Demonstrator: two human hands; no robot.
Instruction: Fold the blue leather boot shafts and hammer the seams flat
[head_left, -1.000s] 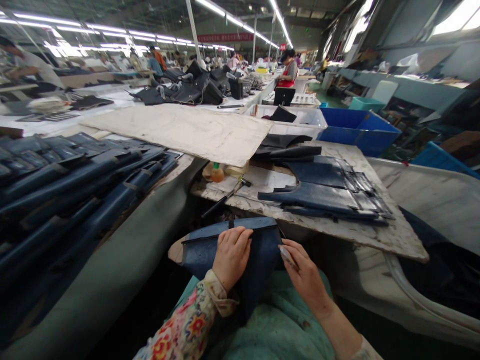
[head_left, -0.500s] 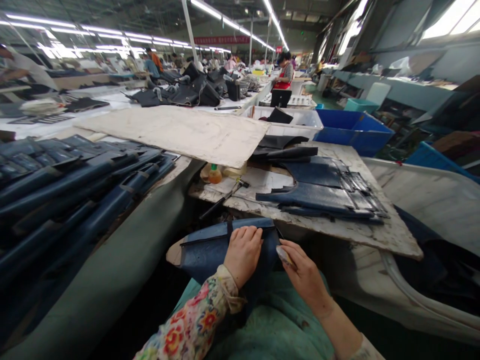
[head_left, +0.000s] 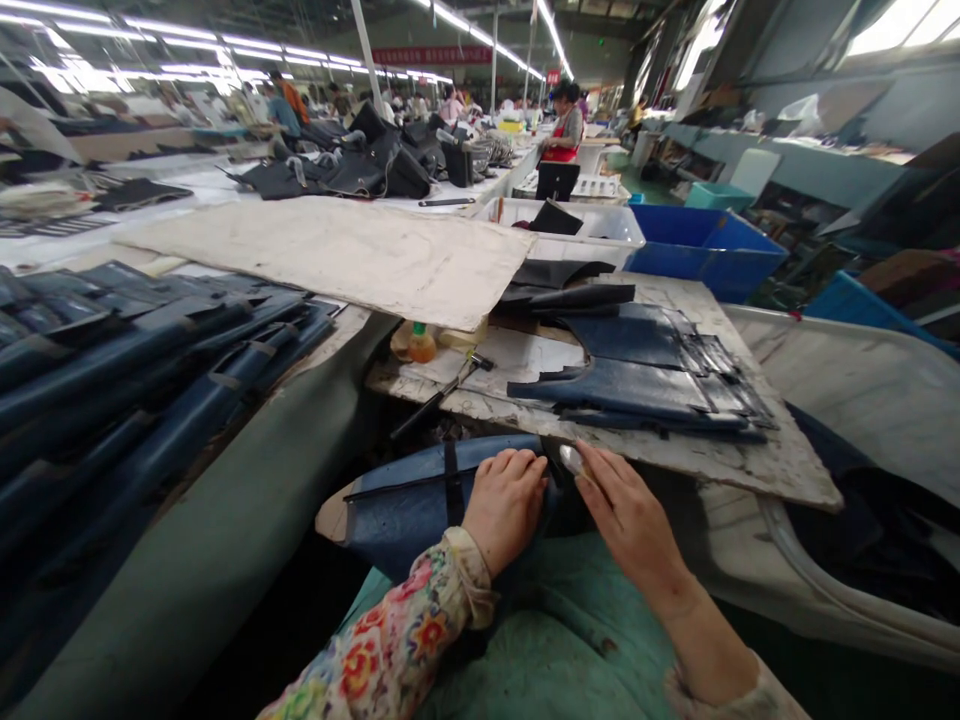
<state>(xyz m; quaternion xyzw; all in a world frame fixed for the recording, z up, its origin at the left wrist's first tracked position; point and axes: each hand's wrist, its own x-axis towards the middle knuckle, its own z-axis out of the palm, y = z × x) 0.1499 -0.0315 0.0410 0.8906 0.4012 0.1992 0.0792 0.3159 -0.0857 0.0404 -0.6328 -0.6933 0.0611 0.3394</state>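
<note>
A blue leather piece point(head_left: 412, 505) with a black strip across it and a tan rounded end lies over my lap. My left hand point(head_left: 506, 510) presses down on it, fingers curled over its far right edge. Just right of that edge, my right hand point(head_left: 626, 525) is raised, its fingers held together. A small pale, shiny object point(head_left: 571, 460) shows at its fingertips; its kind is unclear. Beyond the piece, a hammer point(head_left: 442, 395) with a dark handle rests on the worn board point(head_left: 780, 460). A small bottle of amber liquid point(head_left: 421, 346) with a green top stands behind it.
Stacked blue leather panels point(head_left: 645, 370) cover the board's right part. Many more blue pieces point(head_left: 150, 380) lie at left. A beige sheet point(head_left: 337, 250) overhangs the board. White point(head_left: 592, 245) and blue bins point(head_left: 705, 250) stand beyond; a person in red point(head_left: 562, 145) stands farther off.
My right hand has moved up and away from the leather's edge, its fingers straighter. My left hand has shifted slightly right along the piece. The camera view has shifted a little.
</note>
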